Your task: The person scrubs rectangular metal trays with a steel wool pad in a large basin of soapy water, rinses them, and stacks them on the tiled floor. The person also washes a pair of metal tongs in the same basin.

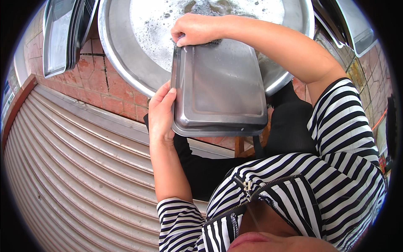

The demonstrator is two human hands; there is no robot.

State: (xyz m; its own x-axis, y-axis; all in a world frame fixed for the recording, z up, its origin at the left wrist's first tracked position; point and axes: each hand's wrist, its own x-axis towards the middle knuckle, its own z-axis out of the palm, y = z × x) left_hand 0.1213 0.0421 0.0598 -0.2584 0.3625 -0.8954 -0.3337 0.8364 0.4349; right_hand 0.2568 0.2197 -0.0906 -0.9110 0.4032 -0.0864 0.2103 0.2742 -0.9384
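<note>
A rectangular metal tray (226,82) is held bottom side up, tilted over the near rim of a large round metal basin (121,67) of foamy water (148,34). My left hand (162,110) grips the tray's left edge, with the thumb on its rim. At the tray's far left corner, my right hand (198,30) is closed on a dark scouring pad (217,41), which lies against the tray and is mostly hidden under the hand and wrist.
Stacked metal trays (59,41) stand left of the basin, and more metal trays (355,25) are at the upper right. A ribbed metal shutter (85,163) lies to the lower left, beside red paving (94,75). Part of a wooden stool (241,146) shows below the tray.
</note>
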